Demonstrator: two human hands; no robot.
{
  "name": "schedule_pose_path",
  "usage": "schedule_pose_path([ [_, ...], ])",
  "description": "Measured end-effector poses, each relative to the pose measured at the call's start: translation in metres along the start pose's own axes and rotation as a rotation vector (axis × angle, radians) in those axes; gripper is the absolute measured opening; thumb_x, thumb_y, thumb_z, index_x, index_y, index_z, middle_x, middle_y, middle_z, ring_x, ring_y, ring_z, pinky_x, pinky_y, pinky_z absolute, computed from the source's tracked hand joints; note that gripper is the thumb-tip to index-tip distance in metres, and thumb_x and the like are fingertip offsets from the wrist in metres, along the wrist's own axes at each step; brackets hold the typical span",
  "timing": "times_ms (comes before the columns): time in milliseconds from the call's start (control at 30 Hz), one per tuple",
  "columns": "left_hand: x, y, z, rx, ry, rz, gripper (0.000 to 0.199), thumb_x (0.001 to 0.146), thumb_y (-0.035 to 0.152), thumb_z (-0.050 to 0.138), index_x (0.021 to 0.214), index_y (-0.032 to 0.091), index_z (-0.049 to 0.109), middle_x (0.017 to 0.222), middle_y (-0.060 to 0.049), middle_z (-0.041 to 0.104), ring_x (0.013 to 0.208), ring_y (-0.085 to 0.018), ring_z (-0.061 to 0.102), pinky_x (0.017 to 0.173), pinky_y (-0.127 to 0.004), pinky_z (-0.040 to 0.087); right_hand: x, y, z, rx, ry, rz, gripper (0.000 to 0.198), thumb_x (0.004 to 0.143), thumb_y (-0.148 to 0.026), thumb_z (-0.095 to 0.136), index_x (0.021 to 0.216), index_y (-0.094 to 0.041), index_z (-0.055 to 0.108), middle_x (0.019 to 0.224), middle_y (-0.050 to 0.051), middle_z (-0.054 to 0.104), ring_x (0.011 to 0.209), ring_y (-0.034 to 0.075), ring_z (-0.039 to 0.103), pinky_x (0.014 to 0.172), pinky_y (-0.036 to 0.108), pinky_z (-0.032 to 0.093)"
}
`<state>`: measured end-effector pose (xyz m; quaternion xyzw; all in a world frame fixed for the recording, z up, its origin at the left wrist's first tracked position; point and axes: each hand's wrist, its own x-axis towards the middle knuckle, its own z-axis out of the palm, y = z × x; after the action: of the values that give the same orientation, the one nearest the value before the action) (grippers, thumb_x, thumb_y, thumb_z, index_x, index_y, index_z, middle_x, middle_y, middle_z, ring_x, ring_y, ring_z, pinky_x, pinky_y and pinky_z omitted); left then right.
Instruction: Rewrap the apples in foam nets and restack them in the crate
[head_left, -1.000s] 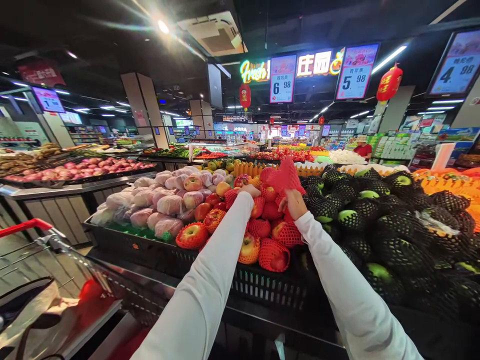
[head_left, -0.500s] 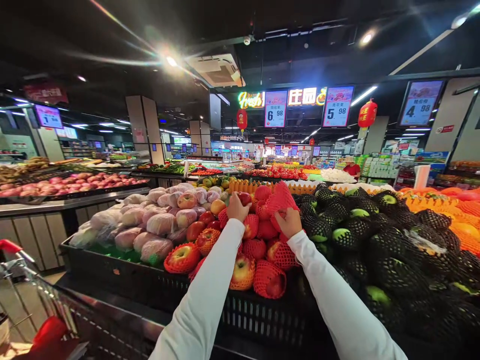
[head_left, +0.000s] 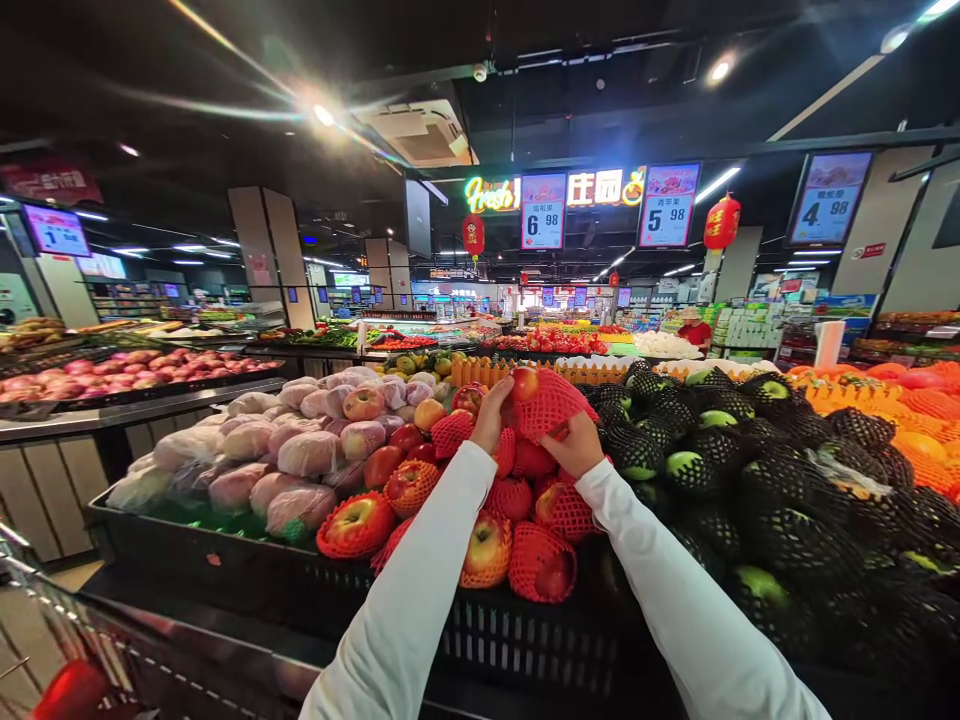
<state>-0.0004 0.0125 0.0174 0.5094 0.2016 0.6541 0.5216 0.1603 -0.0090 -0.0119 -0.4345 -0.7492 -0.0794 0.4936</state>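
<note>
Your left hand [head_left: 491,418]: fingers curled around red apple [head_left: 525,384] | Your right hand [head_left: 579,445]: fingers pinched on red foam net [head_left: 556,402] | Apple position: at net's left end, above netted apples [head_left: 541,562] in black crate [head_left: 525,640]; insertion depth unclear

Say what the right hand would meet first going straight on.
The right hand would likely meet the red net it touches, then perhaps the apple in the left hand; depth is unclear.
</note>
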Motion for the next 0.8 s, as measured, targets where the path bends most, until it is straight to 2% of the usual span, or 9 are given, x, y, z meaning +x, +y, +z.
schedule_pose_path([
  [67,-0.004,0.000,0.002,0.057,-0.045,0.009,0.047,0.068,0.052,0.074,0.099,0.019,0.062,0.094,-0.003,0.068,0.087,-0.018,0.064,0.070,-0.027,0.049,0.000,0.000,0.000,-0.003,0.082,-0.050,0.045,0.072,-0.036,0.074,0.110,-0.014,0.066,0.111,0.014,0.066,0.102,0.028,0.063,0.087,0.040,0.054],
  [133,-0.008,0.001,0.005,0.110,-0.096,0.023,0.045,0.066,0.047,0.078,0.097,0.018,0.062,0.092,-0.002,0.068,0.086,-0.016,0.064,0.074,-0.026,0.048,-0.001,0.000,0.000,-0.032,0.120,-0.079,0.048,0.071,-0.035,0.074,0.113,-0.014,0.066,0.117,0.015,0.064,0.111,0.031,0.060,0.094,0.044,0.052],
  [267,-0.009,0.002,0.006,0.155,-0.159,0.005,0.041,0.069,0.043,0.075,0.101,0.019,0.065,0.095,-0.001,0.069,0.086,-0.016,0.064,0.076,-0.025,0.047,-0.002,0.000,0.001,-0.085,0.153,-0.082,0.050,0.070,-0.035,0.074,0.115,-0.014,0.066,0.119,0.015,0.064,0.110,0.032,0.061,0.097,0.045,0.051],
  [367,-0.003,-0.003,0.001,0.208,-0.191,0.045,0.035,0.072,0.041,0.070,0.098,0.018,0.069,0.101,-0.003,0.070,0.096,-0.019,0.063,0.081,-0.027,0.047,-0.003,-0.001,0.001,-0.120,0.134,-0.096,0.050,0.069,-0.036,0.076,0.113,-0.014,0.067,0.121,0.015,0.063,0.111,0.032,0.060,0.096,0.043,0.051],
  [433,0.001,-0.008,-0.004,0.243,-0.171,0.057,0.033,0.072,0.041,0.067,0.094,0.017,0.071,0.107,-0.005,0.071,0.104,-0.022,0.062,0.086,-0.029,0.047,-0.004,-0.003,0.000,-0.173,0.095,-0.082,0.045,0.067,-0.036,0.076,0.107,-0.014,0.069,0.116,0.015,0.065,0.108,0.032,0.061,0.094,0.043,0.052],
  [533,0.003,-0.014,-0.007,0.234,-0.127,-0.045,0.035,0.070,0.041,0.066,0.096,0.018,0.072,0.110,-0.006,0.071,0.107,-0.024,0.063,0.084,-0.031,0.049,-0.004,-0.003,-0.001,-0.246,0.055,-0.049,0.040,0.066,-0.037,0.076,0.099,-0.015,0.070,0.103,0.015,0.067,0.100,0.032,0.062,0.088,0.043,0.053],
  [633,0.002,-0.017,-0.007,0.119,-0.064,-0.101,0.035,0.070,0.040,0.062,0.096,0.018,0.070,0.109,-0.005,0.071,0.109,-0.025,0.063,0.080,-0.031,0.051,-0.004,-0.002,-0.001,-0.258,0.086,-0.049,0.038,0.065,-0.038,0.076,0.095,-0.015,0.069,0.101,0.014,0.067,0.097,0.032,0.063,0.084,0.041,0.054],
  [733,0.002,-0.017,-0.004,-0.048,0.010,-0.067,0.034,0.073,0.041,0.055,0.092,0.017,0.069,0.108,-0.006,0.071,0.113,-0.025,0.062,0.085,-0.033,0.052,-0.004,0.001,0.002,-0.240,0.126,-0.050,0.036,0.064,-0.040,0.077,0.089,-0.016,0.068,0.096,0.014,0.067,0.093,0.031,0.063,0.081,0.041,0.054],
  [800,0.003,-0.017,-0.003,-0.054,0.011,-0.068,0.032,0.074,0.041,0.054,0.089,0.017,0.069,0.104,-0.006,0.072,0.112,-0.025,0.063,0.090,-0.034,0.051,-0.004,0.001,0.002,-0.217,0.138,-0.056,0.038,0.063,-0.041,0.078,0.090,-0.015,0.068,0.093,0.014,0.067,0.091,0.031,0.063,0.081,0.041,0.054],
])
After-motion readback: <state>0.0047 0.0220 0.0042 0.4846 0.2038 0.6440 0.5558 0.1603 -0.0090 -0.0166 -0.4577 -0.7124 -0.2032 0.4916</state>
